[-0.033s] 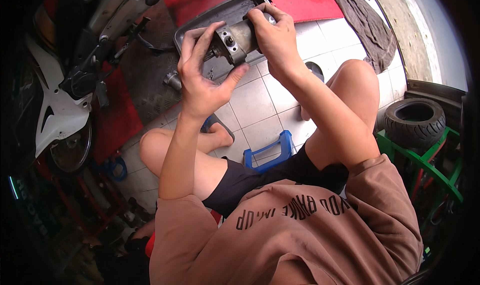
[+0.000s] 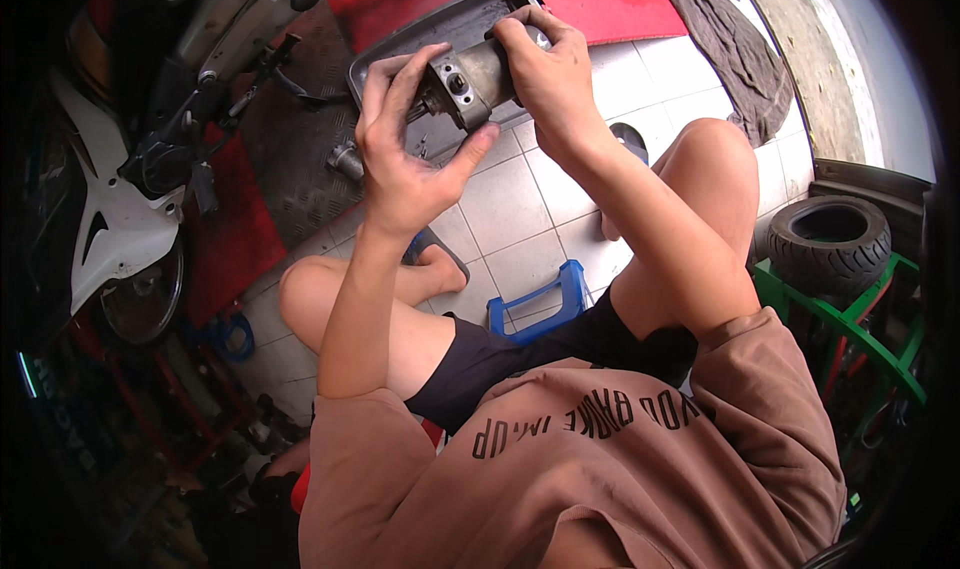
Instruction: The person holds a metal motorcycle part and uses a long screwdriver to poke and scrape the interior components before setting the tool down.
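Both my hands hold up a grey cylindrical metal part point(image 2: 486, 73) with a blocky flanged end, tilted above the far floor. On that flange sit a dark central hole and smaller holes around it. My left hand point(image 2: 412, 159) grips the flanged end, fingers over the far side and thumb beneath. Around the smoother cylinder at the upper right, my right hand point(image 2: 556, 74) is closed; its palm hides part of the surface. Behind the part lies a grey tray point(image 2: 356, 71). A smaller metal cylinder point(image 2: 346, 161) rests on the floor beside my left wrist.
A motorcycle point(image 2: 130, 184) with white bodywork stands at the left. In front of me is a blue plastic stool point(image 2: 540, 304) on white tiles. To the right, a tire point(image 2: 830, 241) rests on a green metal frame point(image 2: 850, 321). A dark cloth point(image 2: 740, 69) lies at the far right.
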{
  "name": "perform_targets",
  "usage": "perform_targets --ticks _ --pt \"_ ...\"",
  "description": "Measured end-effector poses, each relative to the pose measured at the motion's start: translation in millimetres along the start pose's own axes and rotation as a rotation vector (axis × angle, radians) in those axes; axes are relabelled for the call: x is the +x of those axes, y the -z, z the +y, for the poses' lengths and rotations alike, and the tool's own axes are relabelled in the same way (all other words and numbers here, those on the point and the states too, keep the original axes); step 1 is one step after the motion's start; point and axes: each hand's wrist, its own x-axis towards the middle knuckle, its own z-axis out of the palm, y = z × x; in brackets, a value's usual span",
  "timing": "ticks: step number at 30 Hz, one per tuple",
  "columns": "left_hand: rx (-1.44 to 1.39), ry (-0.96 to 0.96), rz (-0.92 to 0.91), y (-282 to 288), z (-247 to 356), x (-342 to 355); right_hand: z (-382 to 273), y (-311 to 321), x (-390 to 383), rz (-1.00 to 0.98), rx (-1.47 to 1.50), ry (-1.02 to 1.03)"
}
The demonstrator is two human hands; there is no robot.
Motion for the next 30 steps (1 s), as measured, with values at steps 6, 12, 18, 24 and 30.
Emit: perform_targets --ticks 6,12,18,24,30 --pt "-0.036 -0.007 -0.019 -1 2 2 1 -2 -2 0.038 -0.041 0.219" --pt "-0.114 -0.078 -0.004 -2 1 2 -4 -1 -3 0.080 -0.125 0.464" --pt "-0.136 -0.094 0.000 -4 1 0 -7 -1 -5 0.079 -0.115 0.513" --pt "-0.158 -0.022 -0.004 -5 1 -5 -5 -1 -6 0.093 -0.206 0.481" --pt "-0.147 0.017 0.001 -5 -2 -6 0 -1 -5 0.071 -0.232 0.432"
